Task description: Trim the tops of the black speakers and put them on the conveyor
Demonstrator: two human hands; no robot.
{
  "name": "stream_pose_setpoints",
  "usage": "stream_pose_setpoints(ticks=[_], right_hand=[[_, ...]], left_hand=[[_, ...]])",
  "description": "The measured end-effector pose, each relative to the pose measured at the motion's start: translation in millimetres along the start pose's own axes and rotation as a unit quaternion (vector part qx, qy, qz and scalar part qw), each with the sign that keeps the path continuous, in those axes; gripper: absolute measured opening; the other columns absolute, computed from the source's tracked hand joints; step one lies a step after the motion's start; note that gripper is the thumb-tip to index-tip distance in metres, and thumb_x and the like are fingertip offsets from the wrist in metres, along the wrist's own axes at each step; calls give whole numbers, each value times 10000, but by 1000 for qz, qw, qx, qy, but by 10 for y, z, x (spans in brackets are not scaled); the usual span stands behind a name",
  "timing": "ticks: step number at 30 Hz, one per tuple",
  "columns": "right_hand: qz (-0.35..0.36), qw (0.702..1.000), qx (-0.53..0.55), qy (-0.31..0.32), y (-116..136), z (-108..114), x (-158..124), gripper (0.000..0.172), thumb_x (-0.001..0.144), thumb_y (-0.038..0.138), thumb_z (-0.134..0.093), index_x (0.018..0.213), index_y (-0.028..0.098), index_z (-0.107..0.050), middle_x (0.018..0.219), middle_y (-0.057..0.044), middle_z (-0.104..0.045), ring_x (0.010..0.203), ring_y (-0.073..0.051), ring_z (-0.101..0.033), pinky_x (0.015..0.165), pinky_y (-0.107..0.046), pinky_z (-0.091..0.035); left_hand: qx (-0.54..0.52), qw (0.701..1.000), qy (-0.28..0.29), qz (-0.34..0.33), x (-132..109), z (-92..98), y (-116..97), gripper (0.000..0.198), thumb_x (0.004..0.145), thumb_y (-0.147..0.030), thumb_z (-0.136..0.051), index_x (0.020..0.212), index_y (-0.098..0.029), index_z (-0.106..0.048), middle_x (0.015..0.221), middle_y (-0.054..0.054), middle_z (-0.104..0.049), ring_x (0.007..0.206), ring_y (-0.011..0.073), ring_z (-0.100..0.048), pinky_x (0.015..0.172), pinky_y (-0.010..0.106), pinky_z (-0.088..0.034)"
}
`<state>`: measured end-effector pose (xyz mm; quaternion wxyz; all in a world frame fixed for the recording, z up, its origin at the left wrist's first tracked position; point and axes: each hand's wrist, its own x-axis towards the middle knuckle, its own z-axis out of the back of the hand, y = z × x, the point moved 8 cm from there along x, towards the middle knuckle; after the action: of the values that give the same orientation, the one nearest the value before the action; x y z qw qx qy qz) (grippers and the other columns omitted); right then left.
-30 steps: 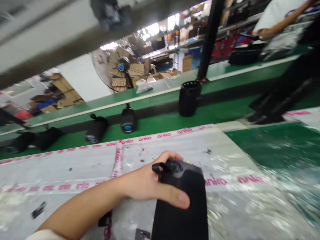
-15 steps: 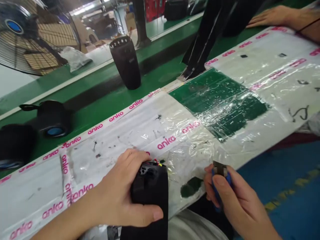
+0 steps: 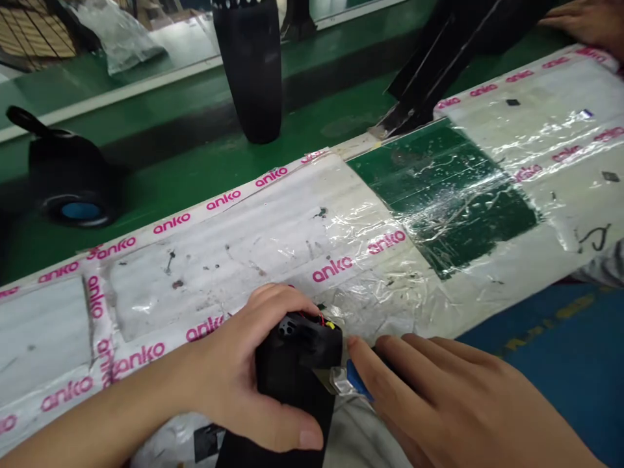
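My left hand (image 3: 253,370) is wrapped round a black speaker housing (image 3: 297,377) near the bottom of the head view. Red and yellow wires (image 3: 327,321) show at its top end, beside a dark part with small holes. In my right hand (image 3: 439,390) is a blue utility knife (image 3: 358,379), with its metal end pointing left. The tip of its blade lies at the right side of the housing. I cannot tell how deep the blade goes, if at all. My right fingers hide most of the knife handle.
Film and "anko" tape cover the white work surface (image 3: 273,227). Behind it on the green bench (image 3: 322,110) stand a tall black speaker body (image 3: 251,71) and a round black speaker (image 3: 73,182). A black post (image 3: 429,78) rises right of centre. Another person's hand (image 3: 589,19) rests at the top right.
My right hand has brought the knife left, from beside the housing to its right side. My left hand keeps its hold. The view has tilted down, and the background has shifted.
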<state>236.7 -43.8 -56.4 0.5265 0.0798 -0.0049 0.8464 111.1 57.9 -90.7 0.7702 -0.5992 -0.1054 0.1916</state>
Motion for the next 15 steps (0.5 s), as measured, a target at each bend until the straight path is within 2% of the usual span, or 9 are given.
stream_pose_setpoints(ticks=[8, 12, 15], right_hand=[[32, 998, -10, 48, 23, -6, 66, 594, 615, 39, -474, 1190, 170, -548, 758, 0, -680, 558, -206, -655, 505, -362, -463], [26, 997, -13, 77, 37, -30, 37, 588, 542, 42, -484, 1105, 209, -512, 719, 11, -646, 501, -206, -623, 461, -362, -430], [5, 995, -18, 94, 64, 10, 69, 503, 546, 46, -502, 1009, 242, -481, 656, 19, -594, 421, -194, -573, 403, -347, -367]], left_hand=[[14, 1000, 7, 1, 56, 4, -55, 618, 790, -573, -832, 1254, -276, -551, 1116, 48, -628, 1037, 281, -604, 988, 444, -489], [31, 999, 15, 14, 69, -14, -65, 588, 719, -461, -908, 1151, -259, -564, 1074, 26, -611, 1017, 268, -582, 956, 421, -482], [55, 998, 28, 22, 74, -38, -83, 510, 705, -409, -914, 1045, -237, -575, 1032, 21, -597, 1002, 269, -573, 922, 412, -484]])
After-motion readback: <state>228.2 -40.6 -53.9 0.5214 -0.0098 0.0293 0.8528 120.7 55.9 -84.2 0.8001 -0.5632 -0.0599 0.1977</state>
